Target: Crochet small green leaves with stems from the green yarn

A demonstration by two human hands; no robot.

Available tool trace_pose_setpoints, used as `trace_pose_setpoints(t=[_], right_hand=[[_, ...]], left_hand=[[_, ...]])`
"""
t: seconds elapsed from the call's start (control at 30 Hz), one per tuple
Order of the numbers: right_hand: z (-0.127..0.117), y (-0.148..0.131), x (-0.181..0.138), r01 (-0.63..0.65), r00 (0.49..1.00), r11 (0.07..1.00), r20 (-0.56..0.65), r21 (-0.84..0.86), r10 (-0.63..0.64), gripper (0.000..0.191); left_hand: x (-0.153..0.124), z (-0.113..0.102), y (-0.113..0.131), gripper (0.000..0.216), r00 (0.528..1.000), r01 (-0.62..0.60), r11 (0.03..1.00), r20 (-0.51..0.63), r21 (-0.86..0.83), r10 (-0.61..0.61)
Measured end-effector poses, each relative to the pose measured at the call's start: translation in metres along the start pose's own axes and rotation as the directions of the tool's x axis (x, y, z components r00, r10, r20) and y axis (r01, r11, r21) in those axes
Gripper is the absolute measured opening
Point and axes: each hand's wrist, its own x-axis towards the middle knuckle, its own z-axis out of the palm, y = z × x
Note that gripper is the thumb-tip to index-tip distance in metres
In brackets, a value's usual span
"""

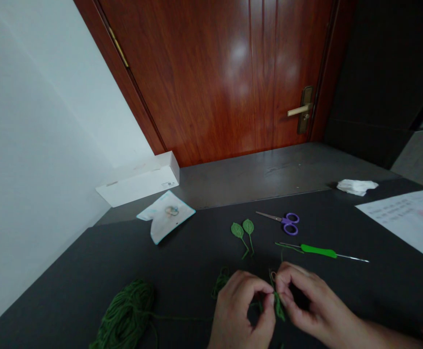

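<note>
My left hand (243,310) and my right hand (311,305) meet low in the head view, both pinched on a small green crocheted piece (278,305) between the fingertips. A thin green yarn strand runs from it leftward to a loose bundle of green yarn (127,317) on the dark table. Two finished green crocheted leaves (243,231) lie just beyond the hands. A green-handled crochet hook (320,251) lies to the right of the leaves, apart from both hands.
Purple-handled scissors (286,222) lie behind the hook. A white printed sheet (411,220) sits at the right, crumpled tissue (356,186) at the back right. A small plastic packet (165,215) and a white box (140,180) lie at the back left, before a red wooden door (214,77).
</note>
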Motion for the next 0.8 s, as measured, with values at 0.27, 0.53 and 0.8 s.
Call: trace_pose_setpoints(t=[0.27, 0.53, 0.8], right_hand=[[0.001, 0.0036, -0.0027, 0.07, 0.997, 0.997, 0.021, -0.037, -0.07, 0.017], [-0.0004, -0.0014, -0.0021, 0.053, 0.996, 0.997, 0.073, -0.055, -0.049, 0.015], [-0.0012, -0.0022, -0.0022, -0.019, 0.999, 0.998, 0.051, 0.062, 0.016, 0.013]], left_hand=[[0.0066, -0.0052, 0.008, 0.019, 0.993, -0.12, 0.978, 0.019, 0.168, 0.119], [0.0007, 0.0043, 0.0054, 0.021, 0.993, 0.107, 0.993, -0.045, 0.044, -0.105], [0.0017, 0.0031, 0.0039, 0.02, 0.982, 0.186, 0.982, -0.025, -0.022, -0.187]])
